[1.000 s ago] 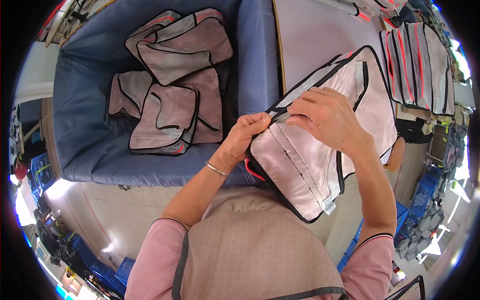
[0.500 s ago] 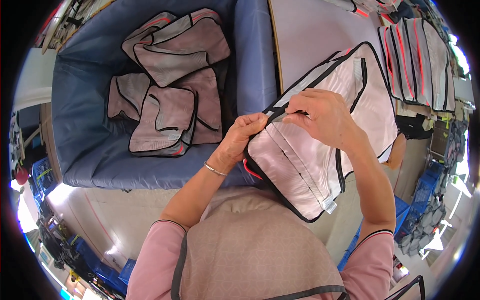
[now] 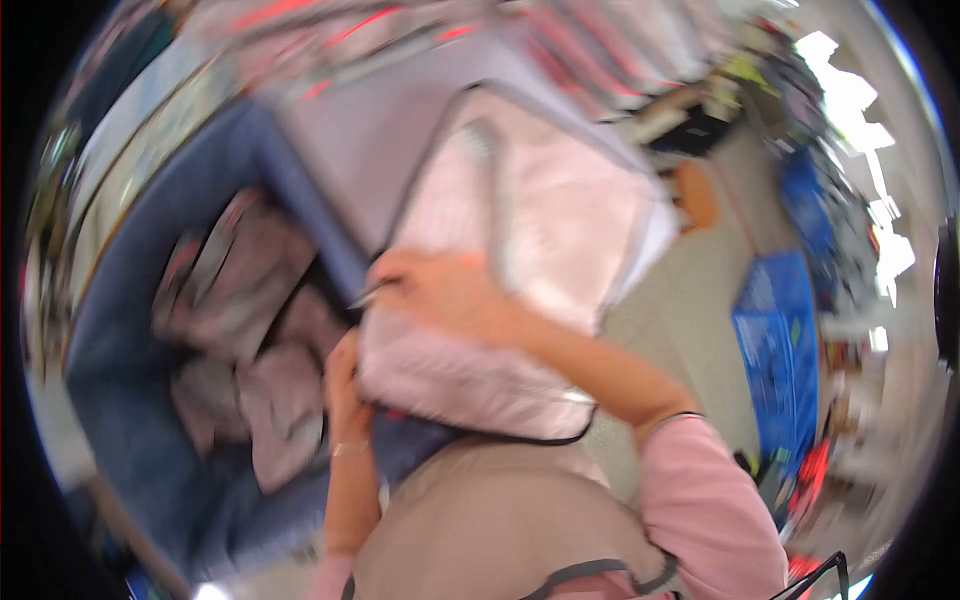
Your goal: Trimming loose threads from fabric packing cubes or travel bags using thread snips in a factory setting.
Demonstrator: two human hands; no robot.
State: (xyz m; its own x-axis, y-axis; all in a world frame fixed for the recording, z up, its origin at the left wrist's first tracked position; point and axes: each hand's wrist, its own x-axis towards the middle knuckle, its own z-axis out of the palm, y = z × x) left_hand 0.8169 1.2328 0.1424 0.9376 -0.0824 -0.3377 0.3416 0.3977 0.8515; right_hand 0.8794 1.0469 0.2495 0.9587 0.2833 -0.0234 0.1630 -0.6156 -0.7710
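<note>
The picture is blurred by motion. A pale pink fabric pouch (image 3: 540, 240) with black edging lies on the grey table (image 3: 400, 130) in front of me. My right hand (image 3: 450, 295) rests on its left part, pinching something small near the edge, perhaps the zipper pull. My left hand (image 3: 343, 375) grips the pouch's lower left corner from below. Both forearms come up from the lower edge, in pink sleeves.
A blue fabric bin (image 3: 130, 400) at the left holds several similar pink pouches (image 3: 240, 300). More pouches lie along the far table edge, blurred. A blue crate (image 3: 775, 350) stands on the floor at the right.
My head has swung, so the whole view has rotated and blurred. My right hand has slid leftward along the pouch's edge. My left hand now sits lower, at the corner.
</note>
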